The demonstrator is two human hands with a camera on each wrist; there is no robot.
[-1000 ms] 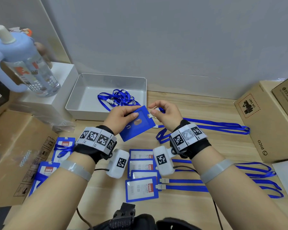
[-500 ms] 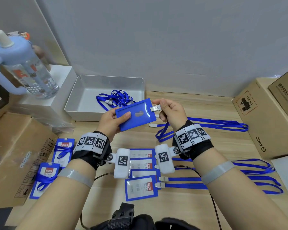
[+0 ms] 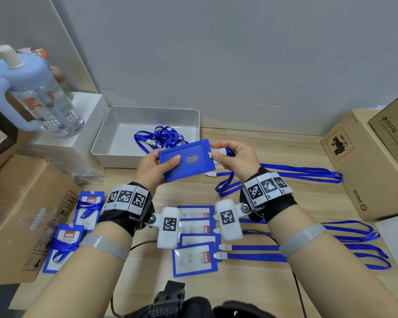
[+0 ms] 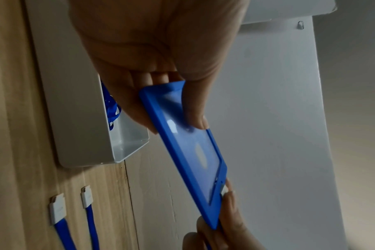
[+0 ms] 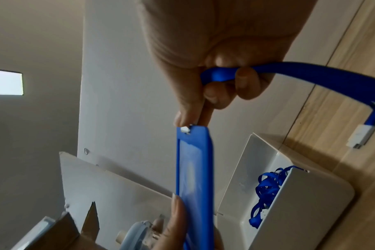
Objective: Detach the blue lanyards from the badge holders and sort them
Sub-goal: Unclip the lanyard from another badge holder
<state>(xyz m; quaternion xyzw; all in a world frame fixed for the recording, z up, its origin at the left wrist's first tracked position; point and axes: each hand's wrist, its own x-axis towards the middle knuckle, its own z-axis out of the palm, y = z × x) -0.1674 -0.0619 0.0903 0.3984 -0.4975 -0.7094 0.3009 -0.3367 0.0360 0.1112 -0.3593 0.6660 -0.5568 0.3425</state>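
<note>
A blue badge holder (image 3: 187, 159) (image 4: 188, 143) (image 5: 194, 177) is held in the air above the table, its back toward me. My left hand (image 3: 155, 167) grips its left end, thumb on the back. My right hand (image 3: 232, 158) pinches the white clip (image 3: 217, 153) (image 5: 185, 129) at the holder's right end and holds the blue lanyard strap (image 5: 289, 74) under curled fingers. The strap hangs down to the table (image 3: 225, 187). A grey tray (image 3: 115, 134) behind the hands holds loose blue lanyards (image 3: 161, 137).
Several badge holders with lanyards (image 3: 194, 258) lie on the wooden table near me, straps (image 3: 308, 255) running right. Two wrapped holders (image 3: 87, 210) lie at the left. Cardboard boxes (image 3: 368, 161) stand right and left. A water bottle (image 3: 32, 95) stands on a white box at left.
Both hands have lifted the badge holder higher and levelled it, with its back toward me. The right hand has shifted its pinch onto the clip at the holder's right end.
</note>
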